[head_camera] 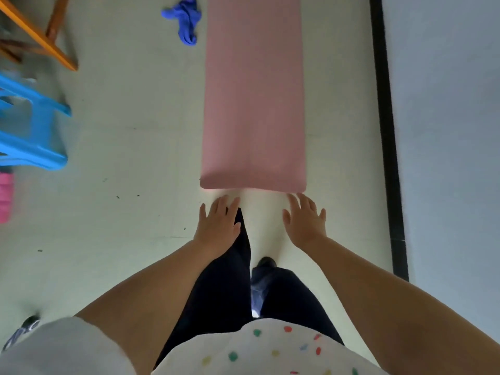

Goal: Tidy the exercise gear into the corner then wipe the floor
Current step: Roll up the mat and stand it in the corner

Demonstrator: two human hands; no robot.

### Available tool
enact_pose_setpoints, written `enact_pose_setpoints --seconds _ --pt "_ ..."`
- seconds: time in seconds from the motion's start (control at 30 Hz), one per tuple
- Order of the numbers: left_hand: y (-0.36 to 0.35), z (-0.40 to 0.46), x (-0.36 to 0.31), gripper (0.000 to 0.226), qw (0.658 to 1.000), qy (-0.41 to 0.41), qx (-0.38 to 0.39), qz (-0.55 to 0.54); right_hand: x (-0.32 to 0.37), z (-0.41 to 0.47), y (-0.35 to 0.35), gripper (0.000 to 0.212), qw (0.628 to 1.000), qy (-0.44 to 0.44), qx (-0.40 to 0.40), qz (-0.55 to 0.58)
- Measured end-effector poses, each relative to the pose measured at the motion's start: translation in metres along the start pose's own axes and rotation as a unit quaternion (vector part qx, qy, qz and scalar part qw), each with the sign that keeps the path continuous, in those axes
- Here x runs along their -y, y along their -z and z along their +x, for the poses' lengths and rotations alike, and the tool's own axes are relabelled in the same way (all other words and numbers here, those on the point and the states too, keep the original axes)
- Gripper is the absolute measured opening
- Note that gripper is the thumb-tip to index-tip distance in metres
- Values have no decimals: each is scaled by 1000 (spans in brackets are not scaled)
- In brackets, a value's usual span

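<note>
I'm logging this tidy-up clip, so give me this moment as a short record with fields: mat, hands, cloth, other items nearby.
mat: pink mat lies unrolled flat on the floor, alongside the black strip by the wall
left hand: open, fingers spread, just short of the mat's near edge
right hand: open, fingers spread, same reach
cloth: blue cloth crumpled on the floor, left of the mat's far part
nearby: blue stool, wooden frame

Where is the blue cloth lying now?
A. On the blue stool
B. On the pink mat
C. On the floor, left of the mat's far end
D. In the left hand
C: the blue cloth lies crumpled on the floor beside the pink yoga mat, near its far end.
</note>
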State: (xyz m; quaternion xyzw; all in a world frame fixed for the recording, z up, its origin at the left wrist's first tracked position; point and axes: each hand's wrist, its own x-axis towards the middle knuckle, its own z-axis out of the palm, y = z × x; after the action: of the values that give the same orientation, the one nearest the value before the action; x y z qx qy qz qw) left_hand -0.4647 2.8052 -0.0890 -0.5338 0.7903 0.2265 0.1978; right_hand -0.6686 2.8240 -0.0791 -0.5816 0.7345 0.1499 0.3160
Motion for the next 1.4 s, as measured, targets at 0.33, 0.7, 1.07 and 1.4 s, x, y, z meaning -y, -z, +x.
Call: enact_pose_setpoints --seconds 0.33,0.7,1.07,1.4 --pt "-99 257 44 64 996 -59 38 55 -24 251 -77 55 998 -22 59 -23" --pt "-372 471 79 85 978 -131 106 124 -58 497 -318 80 936 195 153 -251" --pt "-366 541 105 39 955 -243 168 -1 -58 559 -274 72 937 180 258 -152" --pt "-330 564 141 31 955 -125 194 -188 -42 571 -264 22 954 167 242 -55"
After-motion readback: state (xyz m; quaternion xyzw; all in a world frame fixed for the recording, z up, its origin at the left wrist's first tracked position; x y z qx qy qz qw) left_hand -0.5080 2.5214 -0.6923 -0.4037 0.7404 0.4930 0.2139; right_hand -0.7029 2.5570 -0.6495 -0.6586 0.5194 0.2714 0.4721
